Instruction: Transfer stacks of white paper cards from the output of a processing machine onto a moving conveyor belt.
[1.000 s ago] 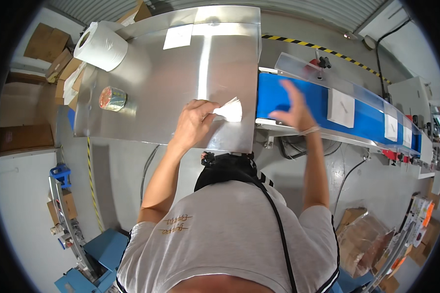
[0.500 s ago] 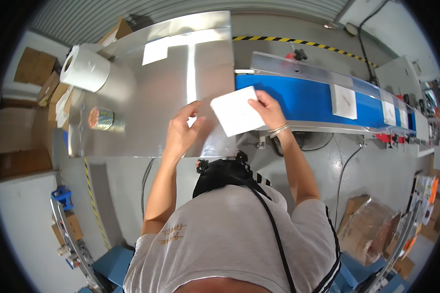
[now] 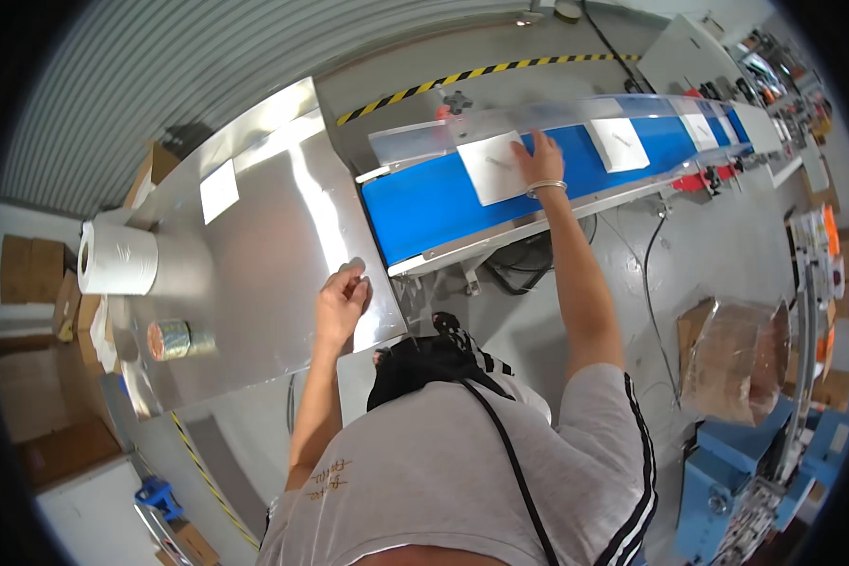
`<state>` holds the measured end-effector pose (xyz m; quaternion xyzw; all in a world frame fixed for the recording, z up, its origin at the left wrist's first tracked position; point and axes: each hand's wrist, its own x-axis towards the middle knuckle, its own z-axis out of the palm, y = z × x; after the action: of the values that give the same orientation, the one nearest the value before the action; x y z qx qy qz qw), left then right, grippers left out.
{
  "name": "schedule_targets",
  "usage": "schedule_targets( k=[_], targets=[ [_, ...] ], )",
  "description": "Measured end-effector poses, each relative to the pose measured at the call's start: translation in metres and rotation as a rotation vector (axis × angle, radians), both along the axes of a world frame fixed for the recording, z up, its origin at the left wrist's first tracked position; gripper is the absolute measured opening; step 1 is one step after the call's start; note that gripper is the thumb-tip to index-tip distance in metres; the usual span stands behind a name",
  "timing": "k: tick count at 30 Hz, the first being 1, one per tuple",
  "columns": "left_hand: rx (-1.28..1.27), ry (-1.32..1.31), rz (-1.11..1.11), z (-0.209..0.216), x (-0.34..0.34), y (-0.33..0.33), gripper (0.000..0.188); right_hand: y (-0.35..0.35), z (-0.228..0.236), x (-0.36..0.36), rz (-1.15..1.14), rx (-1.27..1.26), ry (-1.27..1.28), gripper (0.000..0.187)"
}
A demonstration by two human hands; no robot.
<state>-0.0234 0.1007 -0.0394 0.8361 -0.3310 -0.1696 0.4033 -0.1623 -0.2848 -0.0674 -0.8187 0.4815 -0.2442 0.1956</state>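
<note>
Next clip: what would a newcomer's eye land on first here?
The bright blue conveyor belt running off to the right stands out first, with the right hand laid flat on a white packet on it. Beside it is a shiny steel table, where the left hand rests near the edge, with a white paper roll at its far left.

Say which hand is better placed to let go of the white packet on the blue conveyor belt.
Right. The right hand lies on the white packet on the blue conveyor belt; the left hand rests far off on the steel table.
</note>
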Motion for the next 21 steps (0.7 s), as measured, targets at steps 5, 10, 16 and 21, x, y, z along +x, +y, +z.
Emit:
schedule_targets(
  k=[5, 10, 16, 21],
  targets=[
    [-0.210, 0.114, 0.071, -0.026, 0.000, 0.005, 0.015, 0.010, 0.003, -0.069, -0.190, -0.377, -0.204, 0.043],
    [-0.345, 0.038, -0.049, -0.042, 0.004, 0.012, 0.012, 0.127, -0.064, -0.126, -0.287, -0.272, -0.339, 0.027],
    [-0.382, -0.047, -0.144, -0.034, 0.001, 0.008, 0.009, 0.323, -0.250, -0.182, -0.048, 0.803, 0.400, 0.033],
    [-0.333, -0.184, -0.247, -0.035, 0.009, 0.012, 0.008, 0.453, -0.277, -0.197, -0.422, 1.213, 0.382, 0.051]
  ],
)
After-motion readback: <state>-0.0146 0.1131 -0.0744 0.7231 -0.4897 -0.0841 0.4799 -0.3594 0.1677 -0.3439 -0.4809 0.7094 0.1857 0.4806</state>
